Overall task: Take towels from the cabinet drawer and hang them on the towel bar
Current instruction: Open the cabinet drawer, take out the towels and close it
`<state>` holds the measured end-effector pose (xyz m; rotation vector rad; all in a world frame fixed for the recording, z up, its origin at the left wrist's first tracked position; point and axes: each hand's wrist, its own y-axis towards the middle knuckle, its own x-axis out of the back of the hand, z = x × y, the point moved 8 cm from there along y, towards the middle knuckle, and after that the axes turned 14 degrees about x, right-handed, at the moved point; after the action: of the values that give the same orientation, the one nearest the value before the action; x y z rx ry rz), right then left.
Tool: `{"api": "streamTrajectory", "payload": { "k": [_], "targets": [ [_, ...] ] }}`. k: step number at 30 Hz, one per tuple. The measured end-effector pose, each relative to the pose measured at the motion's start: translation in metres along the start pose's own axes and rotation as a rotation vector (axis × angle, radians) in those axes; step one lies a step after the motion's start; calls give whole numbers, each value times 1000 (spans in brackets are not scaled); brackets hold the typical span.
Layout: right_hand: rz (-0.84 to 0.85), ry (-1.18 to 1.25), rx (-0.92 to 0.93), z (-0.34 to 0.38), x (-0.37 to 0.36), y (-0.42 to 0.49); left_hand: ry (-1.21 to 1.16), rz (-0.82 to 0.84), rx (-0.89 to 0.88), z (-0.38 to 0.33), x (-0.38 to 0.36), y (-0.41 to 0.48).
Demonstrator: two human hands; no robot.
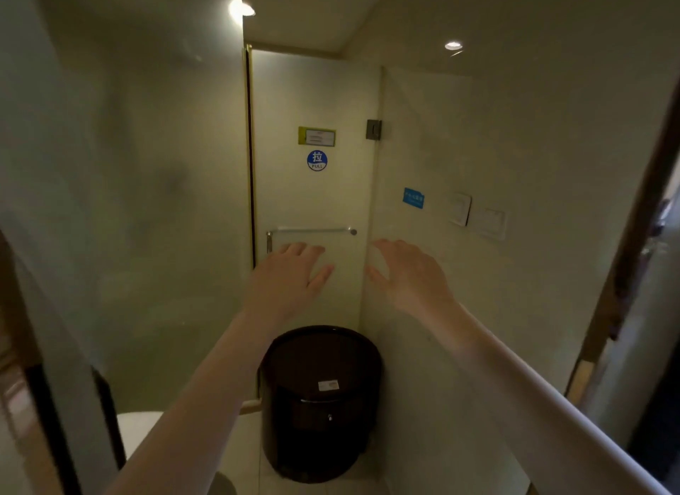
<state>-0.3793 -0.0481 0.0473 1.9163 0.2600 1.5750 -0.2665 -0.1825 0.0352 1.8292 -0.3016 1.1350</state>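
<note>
Left hand [290, 273] and right hand [408, 273], both spread wide and empty, reach toward the bare towel bar [312, 231] on the frosted glass door [312, 108]. No towel or drawer visible; towels likely soft, light, best gripped along an edge. Dark waste bin [320, 402] stands below, obstructing footing.

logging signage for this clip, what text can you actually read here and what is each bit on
"拉" over "PULL": round blue sticker on the frosted glass door, above the towel bar.
Yellow-edged notice above it: lines of print, too blurred to read.
Blue rectangular sticker on the glass panel to the right: white print, too blurred to read.
Small white label on the dark bin's lid: too small to read.
</note>
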Motion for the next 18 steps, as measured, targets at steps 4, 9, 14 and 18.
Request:
{"api": "streamTrajectory", "payload": {
  "k": [4, 9, 14, 18],
  "targets": [
    [11, 40, 11, -25, -36, 32, -4, 14, 20, 2, -31, 34],
    [-12, 61, 19, -56, -75, 77, 4, 21, 44, 8, -73, 80],
    [-28, 94, 72, -89, -116, 124, 29, 13, 72, 12, -115, 131],
    [-24, 102, 115, -120, -147, 169, 69, 7, 99, 13, -144, 175]
  ]
}}
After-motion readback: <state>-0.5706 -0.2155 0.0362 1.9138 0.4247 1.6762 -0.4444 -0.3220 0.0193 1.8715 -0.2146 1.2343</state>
